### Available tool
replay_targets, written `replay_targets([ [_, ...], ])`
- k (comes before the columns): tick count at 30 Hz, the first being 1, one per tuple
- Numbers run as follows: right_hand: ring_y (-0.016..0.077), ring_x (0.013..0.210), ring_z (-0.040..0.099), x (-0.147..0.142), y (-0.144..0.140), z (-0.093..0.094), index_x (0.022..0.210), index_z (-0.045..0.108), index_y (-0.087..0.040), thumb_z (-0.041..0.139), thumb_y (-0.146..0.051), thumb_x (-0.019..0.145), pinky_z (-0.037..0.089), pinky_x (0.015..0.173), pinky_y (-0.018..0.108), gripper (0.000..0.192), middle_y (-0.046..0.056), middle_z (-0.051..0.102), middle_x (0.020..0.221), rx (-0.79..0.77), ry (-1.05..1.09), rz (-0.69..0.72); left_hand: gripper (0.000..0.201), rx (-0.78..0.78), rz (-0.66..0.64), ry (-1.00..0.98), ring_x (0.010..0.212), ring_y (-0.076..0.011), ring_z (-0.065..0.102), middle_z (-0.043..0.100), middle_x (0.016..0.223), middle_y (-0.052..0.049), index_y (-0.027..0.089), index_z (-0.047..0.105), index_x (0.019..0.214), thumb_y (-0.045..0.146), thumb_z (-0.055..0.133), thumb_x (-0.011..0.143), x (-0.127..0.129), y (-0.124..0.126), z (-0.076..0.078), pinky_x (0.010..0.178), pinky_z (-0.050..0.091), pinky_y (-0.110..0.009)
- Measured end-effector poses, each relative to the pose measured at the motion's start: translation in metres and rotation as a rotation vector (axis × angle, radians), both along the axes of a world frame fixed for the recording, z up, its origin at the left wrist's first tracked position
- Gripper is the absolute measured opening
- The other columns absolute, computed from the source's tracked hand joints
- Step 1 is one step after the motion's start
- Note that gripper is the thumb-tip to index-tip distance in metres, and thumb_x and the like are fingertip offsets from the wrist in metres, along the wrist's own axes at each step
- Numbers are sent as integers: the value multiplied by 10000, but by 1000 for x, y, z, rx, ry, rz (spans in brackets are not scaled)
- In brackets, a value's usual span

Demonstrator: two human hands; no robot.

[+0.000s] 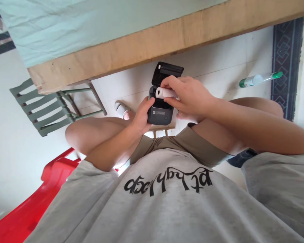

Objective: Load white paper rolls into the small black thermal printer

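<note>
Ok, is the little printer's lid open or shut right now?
Open. The printer has its black lid flipped up, and the right hand holds the white paper roll at the exposed bay.

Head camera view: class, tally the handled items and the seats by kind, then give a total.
Small black printer, lid open, held by the left hand: 1
White paper roll, in the right hand: 1
Green slatted chair: 1
Red plastic chair: 1
Total: 4

— What sort of place is shown?
— A home, it seems: a white tiled floor [218,64], a patterned rug [285,64], a green slatted chair [44,108], a red plastic chair [40,202] and a cloth-covered wooden worktop [152,44] are seen.
</note>
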State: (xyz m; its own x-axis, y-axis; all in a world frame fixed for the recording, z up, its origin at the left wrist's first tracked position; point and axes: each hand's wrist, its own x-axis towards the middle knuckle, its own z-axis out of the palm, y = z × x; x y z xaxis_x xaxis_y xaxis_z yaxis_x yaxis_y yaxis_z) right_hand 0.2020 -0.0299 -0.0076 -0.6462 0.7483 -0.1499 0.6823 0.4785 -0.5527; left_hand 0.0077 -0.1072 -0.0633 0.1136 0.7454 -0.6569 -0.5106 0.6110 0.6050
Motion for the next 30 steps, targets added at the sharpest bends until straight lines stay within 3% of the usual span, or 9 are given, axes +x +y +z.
replay_targets([
  [6,233,901,597,-9,-3,-6,1282,654,-131,538,-329,1000,373,837,336,363,133,722,992,80,-188,52,492,31,23,26,748,-130,668,709,871,18,207,678,1019,505,939,728,4,2,6,684,522,-275],
  [12,174,817,550,-8,-8,-11,1186,731,-178,480,-268,1007,245,685,314,321,119,718,1221,86,-145,58,418,14,31,13,771,-134,684,706,866,19,207,679,1000,475,903,769,7,4,8,713,543,-276],
  [19,196,900,570,-3,-7,-16,1020,755,-207,473,-321,1049,292,793,347,305,73,710,897,204,43,89,414,-11,40,2,777,-160,708,695,834,11,220,634,919,558,853,827,6,5,7,719,559,-297],
  [21,175,853,552,-3,-10,-18,984,746,-204,462,-329,1062,311,791,334,319,58,691,851,190,144,159,397,2,38,-12,792,-160,715,689,830,10,218,631,915,551,837,849,6,4,7,733,566,-295],
  [24,159,822,552,-4,-14,-20,946,738,-198,459,-352,1078,333,789,317,345,49,682,821,168,238,294,381,20,20,-22,750,-128,683,680,809,25,206,648,942,425,903,762,6,4,10,706,554,-267],
  [27,172,845,594,0,-13,-11,956,737,-206,464,-457,1089,369,809,330,394,50,707,840,140,252,350,433,19,-3,-5,725,-108,660,683,798,38,201,639,957,261,925,638,6,3,13,682,537,-248],
  [30,184,861,618,9,-2,9,941,709,-214,393,-492,1095,419,817,346,449,66,698,847,120,179,168,575,12,-20,-7,801,-147,698,726,888,16,204,648,1031,273,972,562,5,3,12,746,581,-294],
])
